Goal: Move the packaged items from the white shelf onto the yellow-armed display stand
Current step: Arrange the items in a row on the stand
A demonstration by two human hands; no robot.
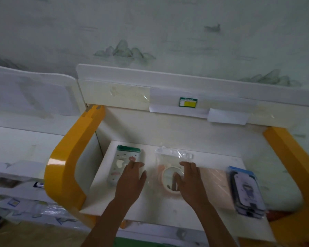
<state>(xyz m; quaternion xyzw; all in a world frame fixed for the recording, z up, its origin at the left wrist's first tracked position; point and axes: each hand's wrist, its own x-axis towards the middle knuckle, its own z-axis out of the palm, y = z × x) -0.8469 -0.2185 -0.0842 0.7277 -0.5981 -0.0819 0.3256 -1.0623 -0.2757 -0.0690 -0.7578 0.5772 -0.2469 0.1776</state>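
The display stand has a white tray (218, 162) between a left yellow arm (73, 157) and a right yellow arm (292, 157). A green-topped pale package (120, 163) lies at the tray's left. My left hand (130, 182) rests flat beside it, fingertips touching its right edge. A clear bag holding a round pink-rimmed item (168, 168) lies in the middle, and my right hand (191, 182) rests on its right side, fingers spread. A pink flat packet (216, 182) and a stack of blue-edged packages (246, 191) lie further right.
The white shelf (21, 145) stands to the left, with small packaged items (25, 205) on its lower levels. A backboard with a green-and-yellow price label (188, 102) rises behind the tray. A painted wall is behind everything.
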